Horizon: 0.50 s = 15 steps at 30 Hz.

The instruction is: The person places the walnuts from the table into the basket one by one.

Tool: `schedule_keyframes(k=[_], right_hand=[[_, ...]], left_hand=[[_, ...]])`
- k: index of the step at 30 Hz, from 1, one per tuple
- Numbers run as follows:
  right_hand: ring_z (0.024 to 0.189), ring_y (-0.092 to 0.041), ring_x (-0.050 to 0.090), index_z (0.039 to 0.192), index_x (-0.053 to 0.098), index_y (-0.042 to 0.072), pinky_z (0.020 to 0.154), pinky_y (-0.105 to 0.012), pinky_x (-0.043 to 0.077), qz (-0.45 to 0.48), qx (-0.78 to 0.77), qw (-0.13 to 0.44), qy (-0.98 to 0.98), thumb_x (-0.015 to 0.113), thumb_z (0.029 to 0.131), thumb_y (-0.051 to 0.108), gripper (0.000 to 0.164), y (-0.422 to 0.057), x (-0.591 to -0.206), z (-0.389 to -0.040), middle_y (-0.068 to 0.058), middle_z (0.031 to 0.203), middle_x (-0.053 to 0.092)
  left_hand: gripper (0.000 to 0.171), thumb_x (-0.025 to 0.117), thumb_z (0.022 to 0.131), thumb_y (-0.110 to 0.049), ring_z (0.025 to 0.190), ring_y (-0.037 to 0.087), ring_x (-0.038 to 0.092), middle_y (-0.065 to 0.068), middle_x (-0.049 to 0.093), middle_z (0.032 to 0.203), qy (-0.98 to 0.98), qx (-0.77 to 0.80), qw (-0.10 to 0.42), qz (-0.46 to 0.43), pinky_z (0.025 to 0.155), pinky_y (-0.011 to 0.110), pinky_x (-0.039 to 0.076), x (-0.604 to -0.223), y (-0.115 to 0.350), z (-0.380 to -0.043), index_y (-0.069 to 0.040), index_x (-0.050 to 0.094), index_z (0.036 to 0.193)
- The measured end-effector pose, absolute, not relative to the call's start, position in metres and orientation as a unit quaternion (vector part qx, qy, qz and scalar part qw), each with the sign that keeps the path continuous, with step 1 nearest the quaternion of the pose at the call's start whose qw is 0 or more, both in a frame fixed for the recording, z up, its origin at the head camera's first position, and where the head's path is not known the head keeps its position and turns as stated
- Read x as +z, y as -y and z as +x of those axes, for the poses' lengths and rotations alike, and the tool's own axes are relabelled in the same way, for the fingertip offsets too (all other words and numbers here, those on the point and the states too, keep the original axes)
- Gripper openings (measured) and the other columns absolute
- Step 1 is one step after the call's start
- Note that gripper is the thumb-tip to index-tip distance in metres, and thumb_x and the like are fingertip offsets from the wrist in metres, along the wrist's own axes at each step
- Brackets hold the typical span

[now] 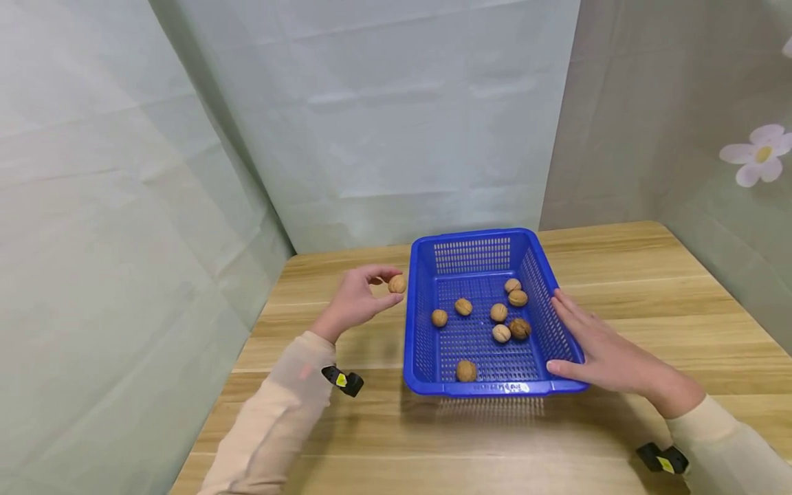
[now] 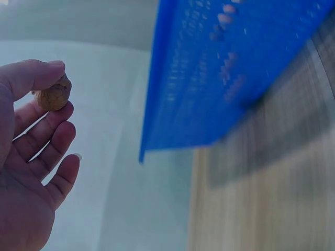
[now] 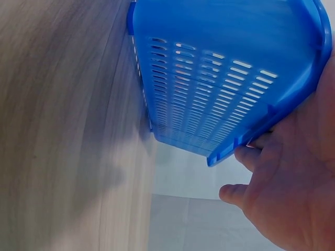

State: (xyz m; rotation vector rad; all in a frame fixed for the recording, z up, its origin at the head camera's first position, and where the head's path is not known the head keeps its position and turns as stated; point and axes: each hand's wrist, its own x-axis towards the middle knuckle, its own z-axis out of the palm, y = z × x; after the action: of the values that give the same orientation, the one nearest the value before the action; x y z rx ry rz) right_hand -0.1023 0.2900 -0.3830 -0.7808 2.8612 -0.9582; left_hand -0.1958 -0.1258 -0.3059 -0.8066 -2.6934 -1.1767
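Note:
Out to the left of the blue plastic basket (image 1: 467,390), my left hand (image 1: 357,297) pinches a walnut (image 1: 397,284) between thumb and fingers. In the left wrist view this walnut (image 2: 54,95) sits at the tips, while the other fingers hang loosely bent. My right hand (image 1: 603,354) lies spread against the basket's right rim, thumb near the front corner and fingers fairly straight farther back. From the right wrist, the palm (image 3: 293,183) faces the basket's outer side (image 3: 209,78). Several walnuts (image 1: 463,306) lie scattered on the basket floor, including a darker one (image 1: 520,328).
The basket stands on a wood-grain table (image 1: 371,440). Pale cloth (image 1: 402,137) hangs behind the table and along its left side. A darker cloth with a white flower print (image 1: 761,155) hangs at the right.

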Motion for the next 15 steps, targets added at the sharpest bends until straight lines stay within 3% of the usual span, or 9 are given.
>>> schedule_keyframes(k=[15], right_hand=[[0.146,-0.034,0.004,0.154,0.009,0.003,0.107,-0.068,0.009,-0.246,-0.288,0.009,-0.925,0.068,0.085,0.050,0.102,-0.289,-0.377,-0.099,-0.014,0.160,0.004]], left_hand=[[0.036,0.076,0.084,-0.023,0.096,0.007,0.058,-0.007,0.065,0.107,0.862,-0.372,-0.003,-0.346,0.089,0.031,0.047,-0.291,0.065,-0.200,-0.011,0.067,0.117]])
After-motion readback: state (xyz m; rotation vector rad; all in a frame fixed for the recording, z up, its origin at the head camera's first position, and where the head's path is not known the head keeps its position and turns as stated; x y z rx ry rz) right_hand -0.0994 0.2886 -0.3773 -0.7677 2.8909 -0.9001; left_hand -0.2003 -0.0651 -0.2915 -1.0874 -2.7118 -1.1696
